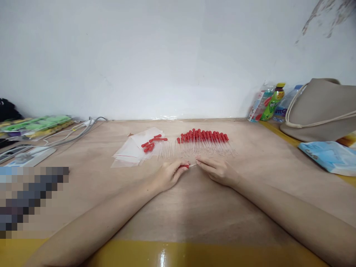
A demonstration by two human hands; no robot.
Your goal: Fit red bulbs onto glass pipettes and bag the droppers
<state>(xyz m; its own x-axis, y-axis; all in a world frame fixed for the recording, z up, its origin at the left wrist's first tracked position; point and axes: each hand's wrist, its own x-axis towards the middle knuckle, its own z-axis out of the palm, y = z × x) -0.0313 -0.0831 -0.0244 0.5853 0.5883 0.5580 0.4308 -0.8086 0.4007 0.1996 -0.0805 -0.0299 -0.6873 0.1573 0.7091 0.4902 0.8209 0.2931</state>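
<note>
Dropper: at table centre, between the two hands, just in front of the rows. Red bulb end is in left hand, thumb + fingers curled shut on it; most of the bulb hidden by fingers. Clear tube end is at right hand, fingertips pinched together on it. Glass nearly invisible vs. wood, so exact contact hard to make out. Can't tell whether bulb is seated on tube or only touching it.

Behind hands: row of droppers, red ends away from the person, glass tips toward the hands. Tips fade into the wood; count not readable. Left of that: bare tubes, faint. Further left: loose bulbs lying on clear bags; bag edges hard to trace.

Table: wood, yellow strip at near edge w/ glare spot.

R side: bottles by the wall, labels unreadable; beige bag and blue packet, both cut off by frame.

L side: cables and green items, blurred. Lower-L patch pixelated, contents unknown.

Both forearms run out of frame at bottom.
</note>
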